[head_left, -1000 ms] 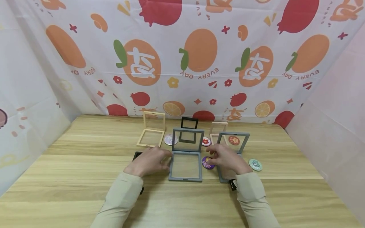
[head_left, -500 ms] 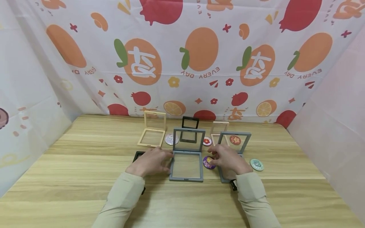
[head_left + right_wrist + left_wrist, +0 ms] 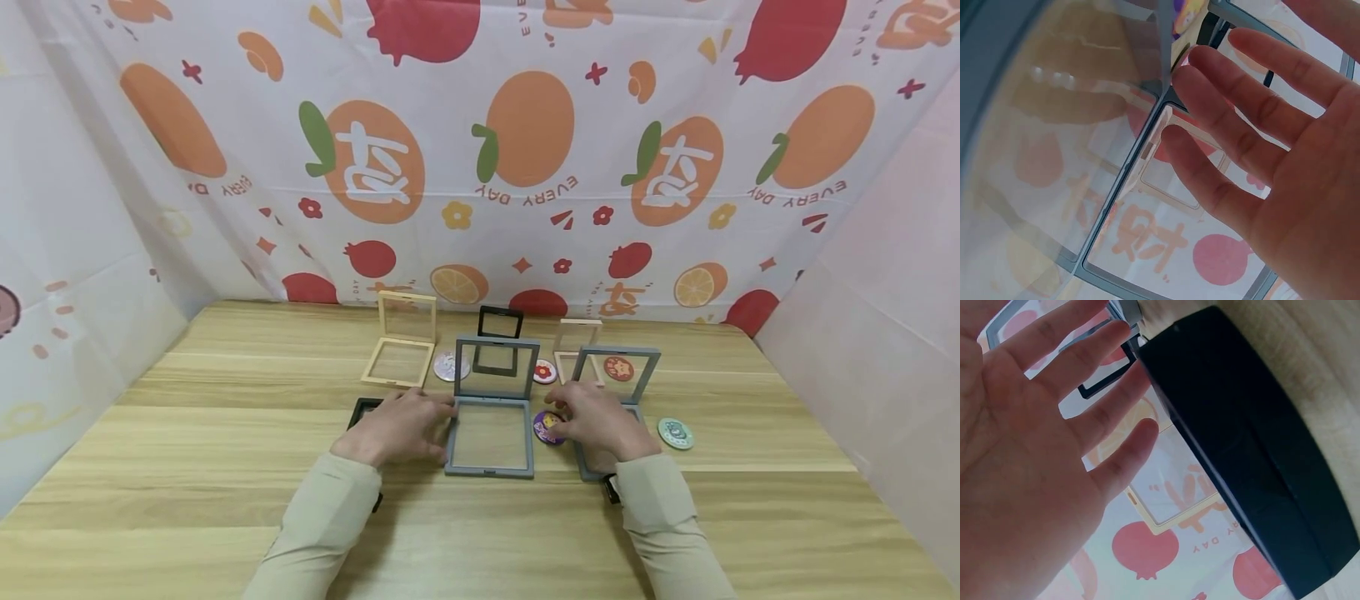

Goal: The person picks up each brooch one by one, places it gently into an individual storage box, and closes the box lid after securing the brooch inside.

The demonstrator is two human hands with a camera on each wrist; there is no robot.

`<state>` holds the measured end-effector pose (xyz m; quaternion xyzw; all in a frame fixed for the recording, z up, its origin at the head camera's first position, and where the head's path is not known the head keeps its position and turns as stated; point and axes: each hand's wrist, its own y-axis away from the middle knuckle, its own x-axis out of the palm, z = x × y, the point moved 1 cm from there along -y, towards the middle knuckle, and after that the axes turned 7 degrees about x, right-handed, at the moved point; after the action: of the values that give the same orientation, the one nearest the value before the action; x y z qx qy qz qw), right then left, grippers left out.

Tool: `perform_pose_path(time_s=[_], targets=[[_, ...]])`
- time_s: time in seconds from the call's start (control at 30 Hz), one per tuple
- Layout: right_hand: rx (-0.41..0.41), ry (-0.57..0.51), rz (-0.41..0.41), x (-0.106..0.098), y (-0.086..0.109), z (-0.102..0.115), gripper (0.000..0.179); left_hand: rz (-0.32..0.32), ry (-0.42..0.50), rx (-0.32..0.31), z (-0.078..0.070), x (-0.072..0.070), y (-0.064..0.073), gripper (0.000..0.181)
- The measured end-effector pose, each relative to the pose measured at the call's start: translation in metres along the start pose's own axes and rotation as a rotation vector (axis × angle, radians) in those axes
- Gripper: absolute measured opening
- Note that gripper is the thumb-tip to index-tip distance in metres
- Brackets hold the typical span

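My left hand (image 3: 405,425) is at the left edge of a grey-blue hinged display frame (image 3: 490,472), whose lid stands raised; whether it touches the frame I cannot tell. In the left wrist view its fingers (image 3: 1104,422) are spread and hold nothing. Over a second grey-blue frame (image 3: 645,377) is my right hand (image 3: 600,417), its fingertips beside a round purple badge (image 3: 546,429). Relaxed fingers (image 3: 1241,144) show in the right wrist view, with nothing gripped. A black frame (image 3: 363,408) lies partly hidden under my left hand and shows large and dark (image 3: 1247,444) from the left wrist.
Further back stand a cream-yellow frame (image 3: 432,321), a small black frame (image 3: 501,311) and a small pale frame (image 3: 579,322), all with lids up. Round badges lie among them: silvery (image 3: 447,367), red-flowered (image 3: 544,372) and orange-red (image 3: 618,368). A mint-green badge (image 3: 676,433) lies at right.
The head view has shifted very slightly. Both hands stay in almost the same places, and the frames and badges have not moved.
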<state>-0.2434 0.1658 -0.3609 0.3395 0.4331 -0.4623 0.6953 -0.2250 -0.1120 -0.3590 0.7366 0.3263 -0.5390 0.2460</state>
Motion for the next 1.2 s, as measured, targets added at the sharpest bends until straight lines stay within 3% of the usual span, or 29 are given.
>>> perform_pose_path(time_s=[1.2], targets=[[0.033,0.129,-0.006,0.014,-0.002,0.008,0.044,0.046,0.039,-0.056,0.001,0.004,-0.001,0.065]])
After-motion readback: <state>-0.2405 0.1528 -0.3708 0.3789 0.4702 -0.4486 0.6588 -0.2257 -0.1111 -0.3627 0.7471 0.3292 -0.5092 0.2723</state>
